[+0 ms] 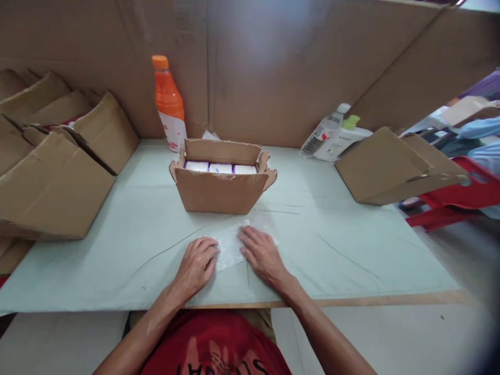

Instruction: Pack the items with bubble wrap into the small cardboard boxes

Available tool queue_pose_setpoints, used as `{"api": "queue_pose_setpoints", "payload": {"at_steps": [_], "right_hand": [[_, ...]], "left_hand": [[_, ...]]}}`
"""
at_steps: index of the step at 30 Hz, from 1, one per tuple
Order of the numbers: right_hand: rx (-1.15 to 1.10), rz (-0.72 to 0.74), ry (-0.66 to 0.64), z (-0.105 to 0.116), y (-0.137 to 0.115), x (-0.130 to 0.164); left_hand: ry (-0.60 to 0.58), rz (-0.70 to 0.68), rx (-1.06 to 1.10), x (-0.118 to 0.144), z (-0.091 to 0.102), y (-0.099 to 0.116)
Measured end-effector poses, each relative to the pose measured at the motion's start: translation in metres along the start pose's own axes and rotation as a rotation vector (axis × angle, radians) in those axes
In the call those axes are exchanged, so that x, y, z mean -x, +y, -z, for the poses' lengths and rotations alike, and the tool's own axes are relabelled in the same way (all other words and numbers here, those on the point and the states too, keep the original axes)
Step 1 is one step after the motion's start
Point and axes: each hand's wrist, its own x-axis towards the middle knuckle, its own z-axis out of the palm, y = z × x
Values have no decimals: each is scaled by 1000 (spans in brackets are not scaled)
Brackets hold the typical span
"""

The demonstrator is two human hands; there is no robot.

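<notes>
Clear bubble wrap (pixel 229 250), flat, on tabletop (pixel 339 234)

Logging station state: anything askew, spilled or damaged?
The clear bottle and green-capped white bottle, at the back right, tilt sharply, unlike the orange bottle. The middle carton has ragged top edges, perhaps torn. No spill visible.

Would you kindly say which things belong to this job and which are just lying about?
Job: plastic wrap, touching left hand and right hand; likely open carton; perhaps left boxes, right box.
Probably incidental: orange bottle, clear bottle, white bottle.
</notes>
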Motion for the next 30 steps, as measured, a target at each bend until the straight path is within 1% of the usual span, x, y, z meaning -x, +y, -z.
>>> {"api": "queue_pose_setpoints", "payload": {"at_steps": [4, 5, 7, 8, 10, 13, 15, 17, 20, 22, 25, 27, 30], "right_hand": [[173, -225, 205, 18, 54, 38], [192, -270, 253, 22, 61, 43], [192, -336, 311, 25, 66, 44], [181, -357, 315, 25, 64, 39], [148, -382, 277, 21, 55, 25], [52, -395, 218, 14, 40, 6], [-64, -418, 233, 13, 33, 3], [-205, -494, 251, 15, 28, 10], [-391, -631, 249, 22, 19, 32], [-456, -685, 250, 26, 13, 48], [-463, -737, 257, 27, 4, 65], [-435, -746, 252, 26, 0, 71], [-368, -729, 205, 24, -1, 73]], "left_hand": [[28, -36, 9, 2, 2, -10], [33, -48, 17, 2, 2, -12], [46, -82, 44, 3, 3, -12], [64, -94, 60, 3, 4, -12], [127, -97, 75, 6, 5, -10], [240, -45, 31, 17, 10, -5], [283, 17, -32, 27, 14, -4], [305, 96, -97, 38, 19, -3], [286, 211, -192, 50, 23, -2], [245, 252, -236, 51, 24, 1], [166, 265, -252, 41, 21, 9], [120, 289, -229, 29, 17, 14], [88, 375, -105, 13, 11, 21]]}}
